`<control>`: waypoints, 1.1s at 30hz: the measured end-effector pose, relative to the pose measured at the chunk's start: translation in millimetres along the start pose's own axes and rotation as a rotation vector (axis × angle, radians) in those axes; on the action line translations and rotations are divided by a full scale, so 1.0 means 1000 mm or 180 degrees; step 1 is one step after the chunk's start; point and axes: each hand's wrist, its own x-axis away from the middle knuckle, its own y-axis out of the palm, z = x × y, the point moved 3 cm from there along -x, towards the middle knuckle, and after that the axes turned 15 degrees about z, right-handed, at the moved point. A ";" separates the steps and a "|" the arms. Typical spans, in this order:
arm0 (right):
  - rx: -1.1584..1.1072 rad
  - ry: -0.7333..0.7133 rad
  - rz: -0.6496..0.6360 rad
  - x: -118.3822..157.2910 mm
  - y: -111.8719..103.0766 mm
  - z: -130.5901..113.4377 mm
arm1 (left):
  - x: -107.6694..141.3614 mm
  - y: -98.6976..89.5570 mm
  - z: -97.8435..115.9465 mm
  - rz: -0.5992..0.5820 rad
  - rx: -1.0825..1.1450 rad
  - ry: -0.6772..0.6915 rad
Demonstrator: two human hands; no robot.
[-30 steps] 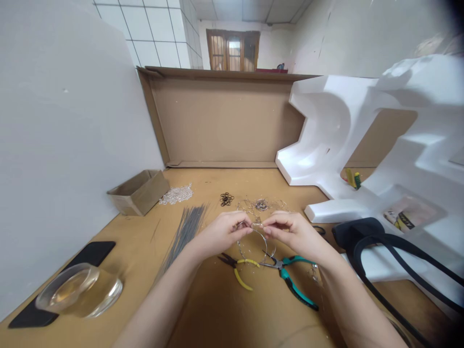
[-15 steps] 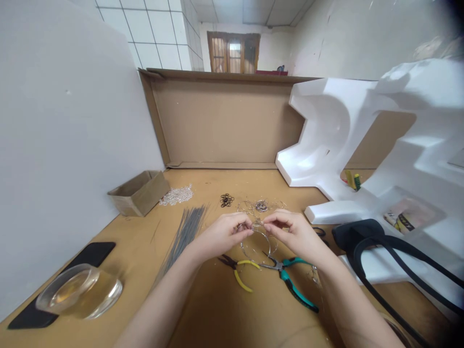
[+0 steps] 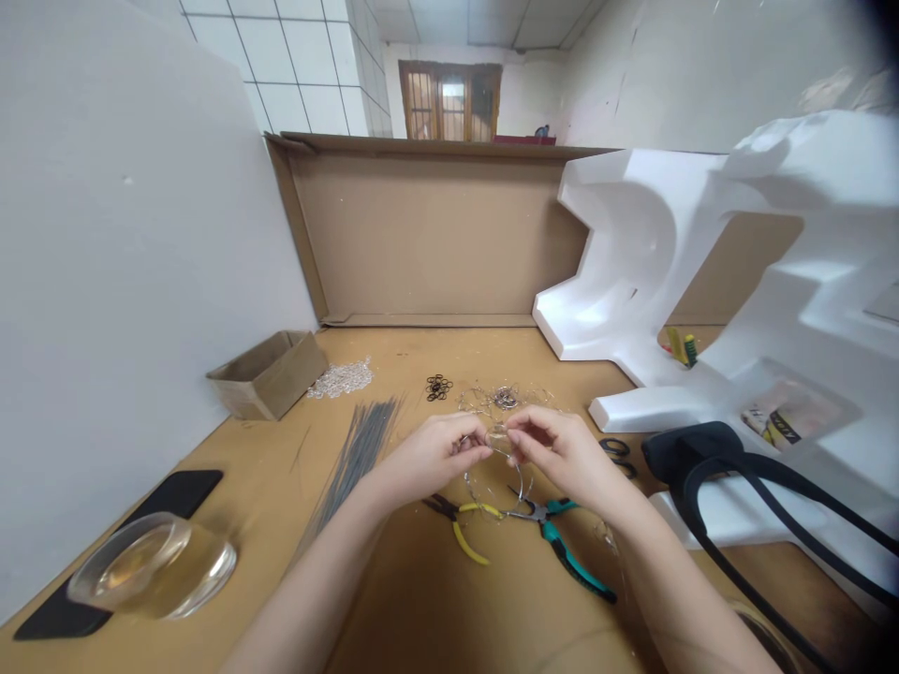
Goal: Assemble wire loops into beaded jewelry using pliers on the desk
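Between my two hands hangs a thin silver wire ring [image 3: 521, 482], with finer wire strands looping off it. The fingers of my left hand [image 3: 449, 449] pinch its upper left part. My right hand [image 3: 552, 445] is closed on the upper right, thumb and forefinger pressed together at the wire. Just what lies between the fingertips is too small to make out. Below the ring, yellow-handled pliers [image 3: 469, 538] and teal-handled pliers [image 3: 572, 562] lie on the table, their jaws near the hanging wire.
Left of my arm lies a bundle of grey wires [image 3: 361, 454]. Behind are clear beads [image 3: 342, 378], black rings [image 3: 438, 387] and a silver wire heap [image 3: 505, 398]. A cup of liquid [image 3: 158, 566] stands on a black phone-like slab [image 3: 184, 490]. White foam [image 3: 618, 234] borders the right.
My right hand has shifted slightly left, its fingers lower on the ring's upper right side. My left hand has hardly moved. The view has shifted a little.
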 end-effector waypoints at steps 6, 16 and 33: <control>0.0295 -0.0159 0.0112 -0.001 -0.004 -0.003 | -0.001 -0.002 -0.003 -0.0019 0.0057 -0.0076; 0.0049 0.0001 0.0109 -0.001 0.000 -0.002 | -0.001 -0.004 -0.001 0.0015 0.0110 -0.0225; 0.0136 -0.0105 -0.0101 0.005 0.004 -0.009 | 0.002 0.007 0.014 -0.0445 0.1650 -0.0751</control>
